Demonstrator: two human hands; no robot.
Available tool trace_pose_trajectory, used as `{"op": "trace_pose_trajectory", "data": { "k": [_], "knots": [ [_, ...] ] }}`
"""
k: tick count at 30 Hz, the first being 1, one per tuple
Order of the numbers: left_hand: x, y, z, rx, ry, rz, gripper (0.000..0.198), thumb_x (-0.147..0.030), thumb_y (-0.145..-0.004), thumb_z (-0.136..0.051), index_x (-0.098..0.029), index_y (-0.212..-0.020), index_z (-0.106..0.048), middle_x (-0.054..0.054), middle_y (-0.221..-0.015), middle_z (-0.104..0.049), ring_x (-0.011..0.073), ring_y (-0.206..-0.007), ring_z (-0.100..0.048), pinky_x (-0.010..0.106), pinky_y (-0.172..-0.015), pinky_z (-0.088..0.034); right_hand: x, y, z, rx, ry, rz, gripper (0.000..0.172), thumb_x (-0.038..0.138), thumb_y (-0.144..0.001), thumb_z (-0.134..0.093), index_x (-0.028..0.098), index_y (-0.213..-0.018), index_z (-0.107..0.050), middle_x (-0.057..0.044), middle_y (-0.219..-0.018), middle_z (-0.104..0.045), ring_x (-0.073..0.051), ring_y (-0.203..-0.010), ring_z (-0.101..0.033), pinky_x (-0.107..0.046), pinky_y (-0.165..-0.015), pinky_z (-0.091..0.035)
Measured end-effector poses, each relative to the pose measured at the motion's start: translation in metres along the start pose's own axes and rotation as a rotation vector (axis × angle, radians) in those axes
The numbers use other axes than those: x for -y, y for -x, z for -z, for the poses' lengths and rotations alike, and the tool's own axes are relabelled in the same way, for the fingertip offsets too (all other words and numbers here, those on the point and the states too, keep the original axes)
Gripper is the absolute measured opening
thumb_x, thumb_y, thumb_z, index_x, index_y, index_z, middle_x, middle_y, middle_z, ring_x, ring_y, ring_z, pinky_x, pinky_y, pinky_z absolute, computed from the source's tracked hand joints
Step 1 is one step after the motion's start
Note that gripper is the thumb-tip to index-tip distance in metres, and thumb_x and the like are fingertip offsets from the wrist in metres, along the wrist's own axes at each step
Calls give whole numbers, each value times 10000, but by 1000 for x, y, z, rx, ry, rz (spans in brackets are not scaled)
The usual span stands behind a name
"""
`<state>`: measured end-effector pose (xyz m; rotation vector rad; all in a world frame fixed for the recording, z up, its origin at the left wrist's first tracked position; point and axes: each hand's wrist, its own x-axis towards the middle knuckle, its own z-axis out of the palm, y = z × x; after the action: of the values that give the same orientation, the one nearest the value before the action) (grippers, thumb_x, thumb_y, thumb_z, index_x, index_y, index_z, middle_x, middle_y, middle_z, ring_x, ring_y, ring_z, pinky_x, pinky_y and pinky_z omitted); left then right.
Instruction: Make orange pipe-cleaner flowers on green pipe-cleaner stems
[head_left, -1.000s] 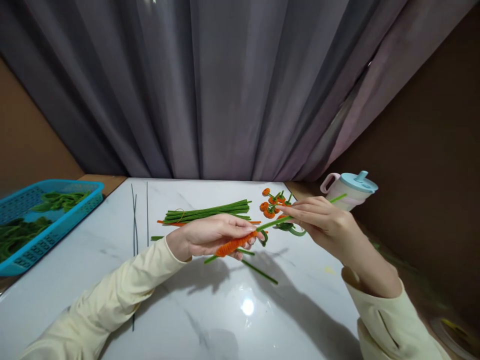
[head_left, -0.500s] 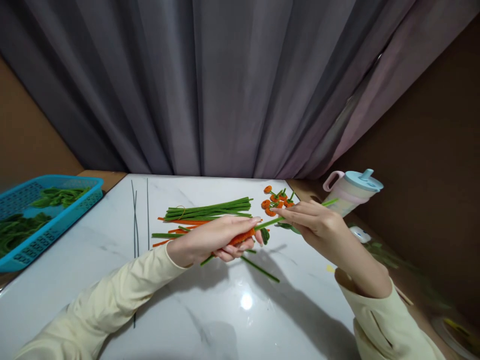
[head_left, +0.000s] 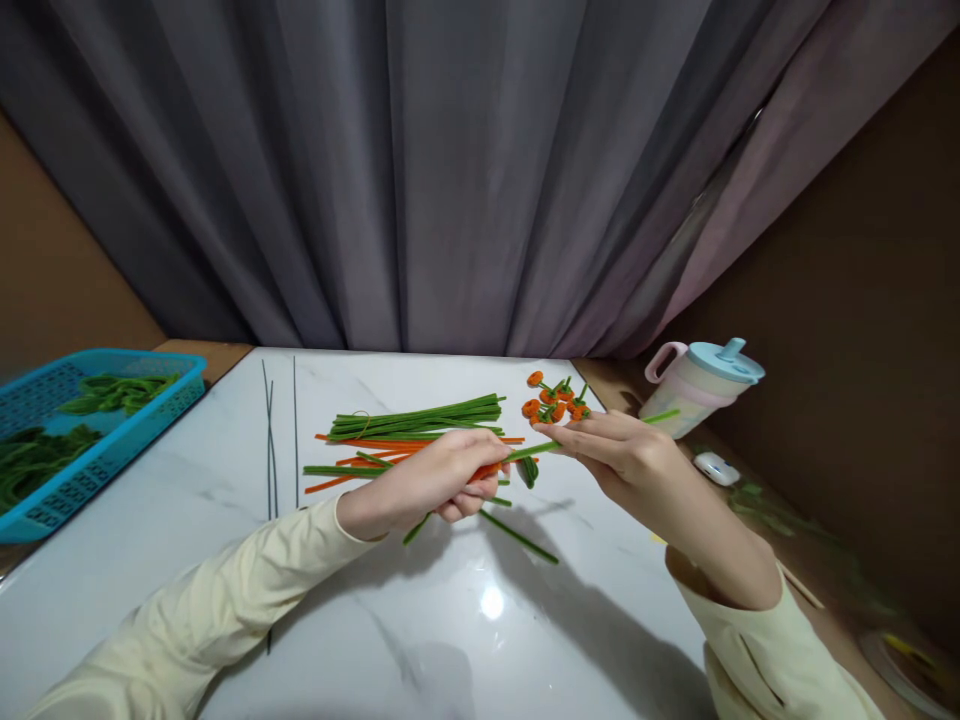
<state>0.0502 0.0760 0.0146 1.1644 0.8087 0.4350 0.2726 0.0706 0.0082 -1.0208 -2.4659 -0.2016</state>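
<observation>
Over wht marbled tbl (head_left: 405,620), gray curtain (head_left: 465,180) behind, L hand (head_left: 442,472) grips orange pc (head_left: 487,471), R hand (head_left: 626,450) holds grn stem (head_left: 531,452).

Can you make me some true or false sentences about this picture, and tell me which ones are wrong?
1. The left hand holds an orange pipe-cleaner piece. True.
2. The right hand holds nothing. False: it holds a green pipe cleaner.
3. The cup has a pink handle. True.
4. The basket is red. False: it is blue.
5. A green pipe-cleaner bundle lies on the table. True.
</observation>
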Motion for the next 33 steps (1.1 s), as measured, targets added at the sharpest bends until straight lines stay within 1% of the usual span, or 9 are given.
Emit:
{"op": "trace_pose_trajectory", "data": {
  "k": [4, 7, 11, 14, 18, 21, 26, 30, 33],
  "knots": [
    [1, -3, 7, -13, 121, -22, 258, -304, -857, -471, -198, -677, -321, -89, -531, -255, 27, -407, -144, 124, -344, -60, -2, 4, 5, 43, -69, -96, 340, 253, -941, -433, 178, -1248, -558, -79, -816, -676, -176, -676, -612, -275, -608, -489],
    [-1, -8, 20, -6, 278, -55, 299, -279, -836, -494, -183, -616, -315, -84, -528, -241, 19, -397, -127, 113, -315, -61, 5, 5, 17, 111, -191, -109, 404, 234, -949, -405, 223, -1351, -438, -56, -920, -692, -149, -700, -644, -235, -615, -505],
    [-6, -14, 38, -2, 446, -6, 388, -295, -825, -490, -182, -513, -288, -90, -498, -164, 20, -374, -95, 123, -276, -79, 24, 3, 30, 179, -335, 10, 311, 186, -947, -391, 217, -1197, -573, -56, -963, -696, -158, -806, -665, -229, -705, -517],
    [-7, -15, 43, -5, 490, -19, 392, -281, -813, -504, -178, -493, -303, -89, -488, -160, 19, -364, -101, 122, -270, -96, 39, 0, 26, 291, -396, 25, 252, 196, -944, -407, 195, -1104, -601, -73, -959, -684, -174, -835, -653, -246, -717, -509],
    [-4, -15, 37, 0, 511, -58, 355, -280, -813, -500, -168, -515, -343, -86, -479, -191, 20, -359, -114, 126, -274, -96, 55, -9, 5, 319, -489, -71, 214, 249, -946, -427, 182, -1062, -594, -46, -841, -671, -146, -690, -620, -235, -635, -475],
    [0, -14, 26, -76, 521, -176, 359, -270, -830, -473, -171, -521, -321, -86, -460, -212, 20, -358, -114, 127, -285, -108, 67, -17, -20, 211, -548, -296, 312, 300, -954, -414, 167, -782, -638, -13, -677, -638, -129, -603, -582, -226, -596, -447],
    [5, -14, 6, -183, 498, -356, 277, -241, -817, -510, -180, -607, -340, -87, -477, -274, 24, -363, -165, 119, -305, -116, 83, -25, -52, 154, -954, -468, 196, 320, -872, -557, 180, -856, -693, -34, -945, -684, -180, -893, -616, -275, -796, -477],
    [6, -14, -1, -165, 453, -393, 254, -222, -808, -519, -187, -631, -341, -95, -471, -273, 21, -354, -170, 110, -308, -127, 88, -26, -55, 81, -1156, -540, 208, 338, -816, -630, 179, -700, -694, -51, -1026, -668, -207, -1064, -564, -317, -957, -410],
    [4, -13, 0, -162, 447, -391, 252, -229, -800, -526, -187, -630, -345, -95, -477, -276, 18, -356, -168, 108, -309, -122, 88, -26, -53, 95, -1215, -551, 219, 373, -796, -651, 187, -695, -710, -53, -1015, -664, -220, -1101, -541, -320, -973, -393]
  ]
}}
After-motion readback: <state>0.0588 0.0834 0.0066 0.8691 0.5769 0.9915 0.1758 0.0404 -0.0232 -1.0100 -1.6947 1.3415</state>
